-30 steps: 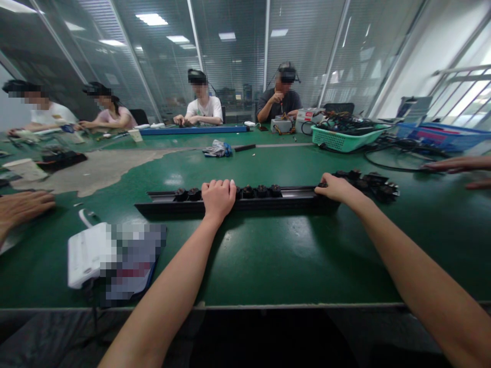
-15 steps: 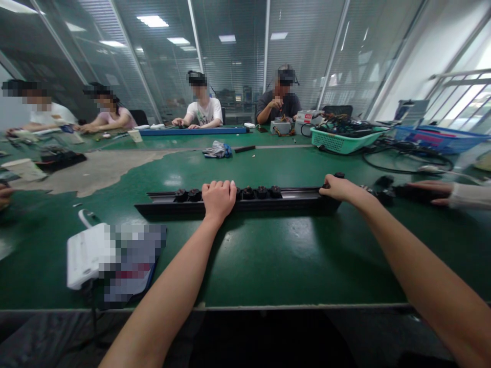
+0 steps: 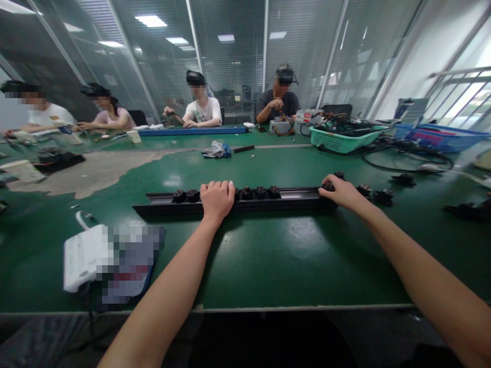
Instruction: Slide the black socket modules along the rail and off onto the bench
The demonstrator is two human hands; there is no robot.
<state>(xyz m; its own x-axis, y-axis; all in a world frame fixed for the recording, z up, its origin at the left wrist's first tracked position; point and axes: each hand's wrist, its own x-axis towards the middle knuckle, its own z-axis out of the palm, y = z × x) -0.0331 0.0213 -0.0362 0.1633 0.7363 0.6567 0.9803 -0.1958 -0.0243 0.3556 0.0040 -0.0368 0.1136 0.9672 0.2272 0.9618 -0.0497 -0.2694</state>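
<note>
A long black channel strip (image 3: 291,203) lies crosswise on the green table in front of me. Several round black socket-like modules (image 3: 260,192) sit in a row inside it. My left hand (image 3: 218,200) is wrapped over the middle of the strip, hiding part of the row. At the strip's right end, my right hand (image 3: 340,191) pinches a black module (image 3: 328,186) between thumb and fingers. A bare stretch of channel shows between that piece and the row. More loose black modules (image 3: 383,197) lie on the table just beyond my right hand.
A white box-shaped device (image 3: 86,258) with a cable lies at the near left. Farther back are a grey cloth (image 3: 217,150), a green basket (image 3: 345,140) of cables and a blue basket (image 3: 441,138). Several people sit along the far side.
A co-worker's hand at the right has left the view, and dark pieces lie there. Both my hands stay nearly in place. Across the table, one person has raised a hand holding something dark.
</note>
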